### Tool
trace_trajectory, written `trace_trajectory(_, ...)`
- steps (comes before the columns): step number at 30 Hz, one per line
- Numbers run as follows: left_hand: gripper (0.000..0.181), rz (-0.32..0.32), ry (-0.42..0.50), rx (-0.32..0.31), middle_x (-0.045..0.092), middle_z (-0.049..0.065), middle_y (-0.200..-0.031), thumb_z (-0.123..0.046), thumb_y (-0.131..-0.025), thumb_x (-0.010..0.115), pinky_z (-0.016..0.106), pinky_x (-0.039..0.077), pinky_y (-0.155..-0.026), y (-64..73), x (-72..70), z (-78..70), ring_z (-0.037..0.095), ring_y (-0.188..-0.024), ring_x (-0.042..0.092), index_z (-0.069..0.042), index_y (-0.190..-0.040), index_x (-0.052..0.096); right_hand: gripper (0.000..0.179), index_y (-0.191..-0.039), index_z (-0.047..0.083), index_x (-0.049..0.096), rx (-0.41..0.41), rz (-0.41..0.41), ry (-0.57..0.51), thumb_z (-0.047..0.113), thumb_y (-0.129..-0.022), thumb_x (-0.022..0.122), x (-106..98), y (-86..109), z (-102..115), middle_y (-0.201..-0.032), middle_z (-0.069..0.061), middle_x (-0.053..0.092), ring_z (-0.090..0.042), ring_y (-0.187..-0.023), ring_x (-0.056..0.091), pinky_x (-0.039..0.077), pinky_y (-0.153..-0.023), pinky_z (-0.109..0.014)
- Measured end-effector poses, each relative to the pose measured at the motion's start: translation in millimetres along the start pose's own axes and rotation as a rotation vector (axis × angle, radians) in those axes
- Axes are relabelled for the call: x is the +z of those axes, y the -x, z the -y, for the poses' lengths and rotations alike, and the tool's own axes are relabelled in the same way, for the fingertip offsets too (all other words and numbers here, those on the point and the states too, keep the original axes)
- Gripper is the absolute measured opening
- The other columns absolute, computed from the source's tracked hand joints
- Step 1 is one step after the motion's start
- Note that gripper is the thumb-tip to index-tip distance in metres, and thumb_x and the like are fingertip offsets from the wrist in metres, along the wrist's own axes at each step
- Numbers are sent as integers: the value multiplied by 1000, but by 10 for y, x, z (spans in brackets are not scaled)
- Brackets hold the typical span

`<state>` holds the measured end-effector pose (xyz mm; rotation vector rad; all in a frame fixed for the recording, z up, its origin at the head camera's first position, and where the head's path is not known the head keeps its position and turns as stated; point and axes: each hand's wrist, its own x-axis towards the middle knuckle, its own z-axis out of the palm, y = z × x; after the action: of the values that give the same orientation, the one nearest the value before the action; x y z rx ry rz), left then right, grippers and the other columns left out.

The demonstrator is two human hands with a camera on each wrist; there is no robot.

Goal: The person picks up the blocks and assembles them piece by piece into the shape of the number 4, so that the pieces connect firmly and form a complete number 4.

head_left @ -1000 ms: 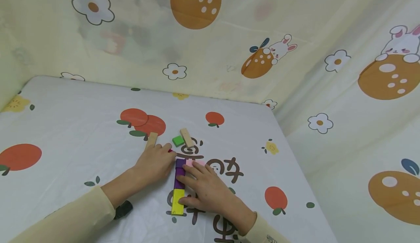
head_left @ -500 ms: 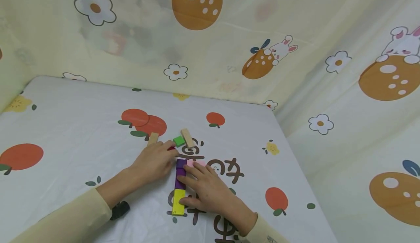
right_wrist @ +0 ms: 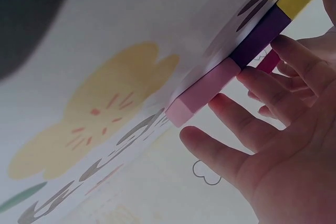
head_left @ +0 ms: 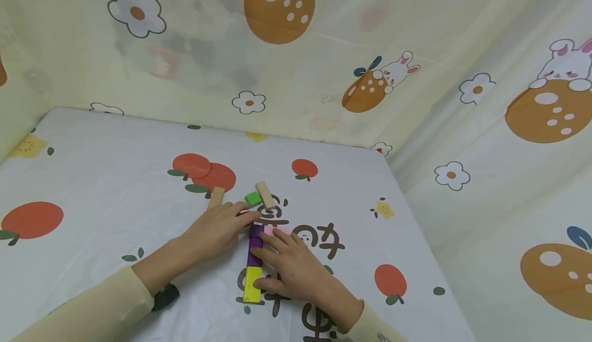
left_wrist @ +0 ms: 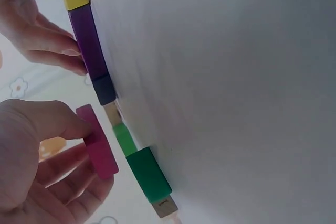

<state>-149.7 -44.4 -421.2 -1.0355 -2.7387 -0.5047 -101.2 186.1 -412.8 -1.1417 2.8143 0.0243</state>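
A cream fabric wall printed with rabbits, flowers and orange fruit (head_left: 296,75) rises behind a table under a white, fruit-printed cloth (head_left: 115,167). The person's right hand (head_left: 296,265) lies with fingers spread and fairly straight along the blocks, touching them without curling round any; the left hand (head_left: 213,231) pinches a magenta rectangular block (left_wrist: 100,145) between thumb and fingers, near the row's far end. The head view nearly hides that block, while the left wrist view shows its full length, apart from the others. In line stand a yellow oblong block (head_left: 252,285), a purple oblong block (head_left: 254,254) and a small dark, bluish-purple block (head_left: 256,230). A pale pink oblong block (right_wrist: 202,93), mostly covered by the right hand from above, shows its long side and end in the right wrist view. Only the left wrist view shows a dark green block (left_wrist: 149,174). Beyond the left hand, the head view has two plain wooden strips, one leaning right (head_left: 265,195), one partly covered (head_left: 216,197), and a small bright green block (head_left: 253,198).
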Motion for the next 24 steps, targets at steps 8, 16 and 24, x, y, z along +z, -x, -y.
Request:
trace_trajectory(8,52,60,12,-16,71,8,-116,-1,-89,73,40,57,-91,-1,-5,4,26,-104,68,-15,-138,65,61,-146,29,59,2,11,-6,64,-96,61,-3,5,-3,-156,-1,52,-28,-149,43,43,-114,-60)
trace_trajectory(16,53,81,31,-5,71,6,-117,1,-89,71,40,57,-92,0,2,27,25,-105,69,-17,-139,64,60,-146,29,59,-4,12,2,64,-97,60,-7,-2,-10,-156,-2,52,-29,-148,43,43,-114,-59)
trace_trajectory(24,57,94,93,4,71,7,-122,3,-90,68,44,56,-97,-2,9,42,26,-111,69,-17,-143,61,60,-146,29,59,3,18,-4,64,-96,60,-4,-9,-7,-157,-2,51,-29,-149,42,42,-115,-59)
